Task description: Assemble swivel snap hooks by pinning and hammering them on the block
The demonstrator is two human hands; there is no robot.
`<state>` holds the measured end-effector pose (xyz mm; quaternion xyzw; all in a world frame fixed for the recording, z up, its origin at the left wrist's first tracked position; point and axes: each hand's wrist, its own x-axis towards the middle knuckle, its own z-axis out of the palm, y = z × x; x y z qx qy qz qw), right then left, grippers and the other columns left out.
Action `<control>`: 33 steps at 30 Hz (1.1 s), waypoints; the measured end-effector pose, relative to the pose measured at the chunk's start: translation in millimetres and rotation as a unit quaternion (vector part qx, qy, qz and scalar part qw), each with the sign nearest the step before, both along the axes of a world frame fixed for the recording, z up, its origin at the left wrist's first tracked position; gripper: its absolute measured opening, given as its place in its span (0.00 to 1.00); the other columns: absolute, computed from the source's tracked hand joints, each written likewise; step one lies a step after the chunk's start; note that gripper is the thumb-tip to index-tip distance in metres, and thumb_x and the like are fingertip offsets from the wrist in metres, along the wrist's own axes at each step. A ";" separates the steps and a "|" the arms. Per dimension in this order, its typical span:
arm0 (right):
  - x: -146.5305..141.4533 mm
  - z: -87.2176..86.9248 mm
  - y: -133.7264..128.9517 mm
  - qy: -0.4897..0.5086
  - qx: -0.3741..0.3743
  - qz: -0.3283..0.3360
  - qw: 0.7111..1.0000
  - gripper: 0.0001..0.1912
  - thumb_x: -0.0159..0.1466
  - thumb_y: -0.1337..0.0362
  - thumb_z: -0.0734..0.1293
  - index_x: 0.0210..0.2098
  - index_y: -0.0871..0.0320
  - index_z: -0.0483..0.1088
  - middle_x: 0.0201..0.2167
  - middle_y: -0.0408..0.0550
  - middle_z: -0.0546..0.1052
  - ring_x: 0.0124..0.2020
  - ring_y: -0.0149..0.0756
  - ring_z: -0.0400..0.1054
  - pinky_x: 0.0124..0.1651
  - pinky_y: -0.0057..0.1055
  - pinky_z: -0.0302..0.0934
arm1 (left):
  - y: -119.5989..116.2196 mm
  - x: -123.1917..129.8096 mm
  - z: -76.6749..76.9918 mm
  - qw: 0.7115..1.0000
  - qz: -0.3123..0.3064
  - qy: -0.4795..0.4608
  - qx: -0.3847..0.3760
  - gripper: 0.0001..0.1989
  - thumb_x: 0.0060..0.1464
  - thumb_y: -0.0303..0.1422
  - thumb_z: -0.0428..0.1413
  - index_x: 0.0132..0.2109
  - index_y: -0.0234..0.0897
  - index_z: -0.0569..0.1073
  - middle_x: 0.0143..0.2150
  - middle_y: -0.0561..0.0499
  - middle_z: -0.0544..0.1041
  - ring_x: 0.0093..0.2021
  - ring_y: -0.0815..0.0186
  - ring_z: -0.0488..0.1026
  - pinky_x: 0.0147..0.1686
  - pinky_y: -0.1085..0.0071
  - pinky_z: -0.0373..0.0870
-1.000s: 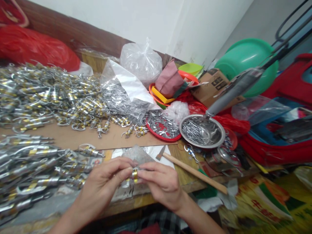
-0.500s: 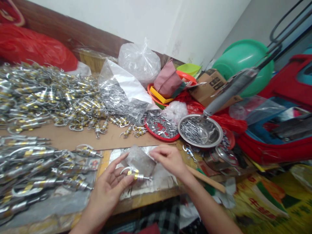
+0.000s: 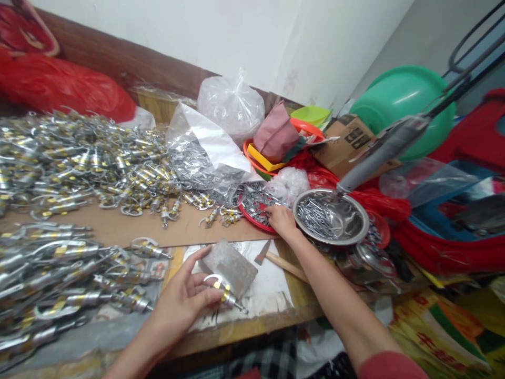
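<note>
Between the thumb and fingers of my left hand (image 3: 189, 295) is a small metal fitting (image 3: 225, 296) with a curved silver arm, yellow bands and a thin rod end. Just behind it a grey metal block (image 3: 232, 266) lies on white paper (image 3: 272, 292). My right hand (image 3: 279, 218) reaches over the near rim of a red plate (image 3: 248, 210) of small silver metal pieces. Its fingers are bent at the pieces; whether they pinch one cannot be made out. A hammer (image 3: 286, 266) with a wooden handle rests on the paper below my right forearm.
Many similar fittings (image 3: 79, 158) are heaped at the left, with more (image 3: 59, 279) laid nearer. A steel bowl (image 3: 359, 223) of pins stands right of the plate. Behind are a clear bag (image 3: 189, 158) of metal pieces, a cardboard box (image 3: 345, 137) and a green basin (image 3: 406, 105).
My right hand has moved from above the block out to the red plate, uncovering the hammer head. My left hand keeps the fitting, now tilted with its rod end lower.
</note>
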<state>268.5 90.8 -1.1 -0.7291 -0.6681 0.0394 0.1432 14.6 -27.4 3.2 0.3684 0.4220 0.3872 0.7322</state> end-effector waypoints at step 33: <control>-101.6 27.0 -113.4 0.236 -0.052 0.271 0.932 0.09 0.55 0.72 0.66 0.33 0.54 0.75 0.23 0.43 0.72 0.26 0.28 0.66 0.29 0.23 0.58 | 2.6 -3.3 -10.8 1.000 0.010 -0.016 0.005 0.42 0.34 0.26 0.63 0.56 0.38 0.51 0.23 0.57 0.73 0.27 0.63 0.74 0.32 0.64 0.70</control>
